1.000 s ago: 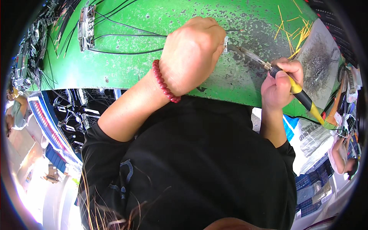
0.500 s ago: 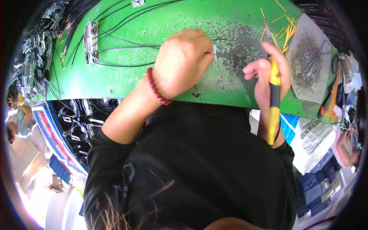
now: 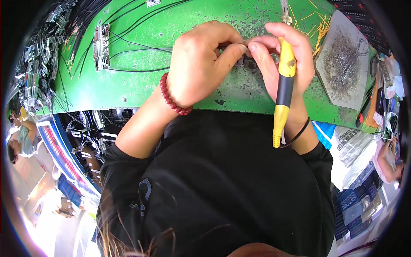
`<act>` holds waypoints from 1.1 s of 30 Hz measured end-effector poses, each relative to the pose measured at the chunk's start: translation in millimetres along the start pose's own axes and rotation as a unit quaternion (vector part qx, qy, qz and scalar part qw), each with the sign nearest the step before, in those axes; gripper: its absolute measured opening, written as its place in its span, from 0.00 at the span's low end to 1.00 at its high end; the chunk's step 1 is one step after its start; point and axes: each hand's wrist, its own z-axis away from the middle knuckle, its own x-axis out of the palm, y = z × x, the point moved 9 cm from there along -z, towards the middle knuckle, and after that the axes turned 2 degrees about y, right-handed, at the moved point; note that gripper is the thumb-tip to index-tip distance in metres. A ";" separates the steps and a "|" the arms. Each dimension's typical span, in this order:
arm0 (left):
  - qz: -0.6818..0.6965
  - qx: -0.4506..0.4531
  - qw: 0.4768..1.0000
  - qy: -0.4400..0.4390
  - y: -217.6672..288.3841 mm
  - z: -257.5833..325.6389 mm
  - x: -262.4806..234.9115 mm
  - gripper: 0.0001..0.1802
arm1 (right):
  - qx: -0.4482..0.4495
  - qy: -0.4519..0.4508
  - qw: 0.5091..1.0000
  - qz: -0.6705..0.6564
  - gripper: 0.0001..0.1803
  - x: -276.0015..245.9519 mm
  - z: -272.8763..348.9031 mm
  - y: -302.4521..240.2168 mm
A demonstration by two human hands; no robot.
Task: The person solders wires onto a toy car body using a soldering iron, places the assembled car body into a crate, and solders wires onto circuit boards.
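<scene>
My left hand (image 3: pixel 201 64), a red bead bracelet on its wrist, is closed in a pinch over the green work surface. The black wire (image 3: pixel 141 68) runs into its fingers from the left. My right hand (image 3: pixel 302 51) grips a yellow-and-black soldering iron (image 3: pixel 285 90), its metal front pointing away from me. My right thumb and forefinger side meet my left fingertips, where the end of the wire is mostly hidden. Just below those fingertips lies a small board (image 3: pixel 239 61), partly covered.
A metal-cased assembly (image 3: pixel 101 47) with black wires lies left. More such parts (image 3: pixel 34 77) are heaped at the far left. Thin yellow sticks (image 3: pixel 319 34) lie scattered beside a grey plate (image 3: pixel 336 92) with dark residue on the right. Orange-handled tools (image 3: pixel 371 105) sit at the right edge.
My right hand has moved left with the soldering iron, and its fingers now meet my left fingertips. My left hand has shifted slightly, covering the wire end that showed before.
</scene>
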 end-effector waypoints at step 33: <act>0.082 -0.106 0.991 0.006 -14.7 19.2 6.5 0.03 | 0.044 -0.030 0.997 -0.064 0.18 -5.5 26.7 2.0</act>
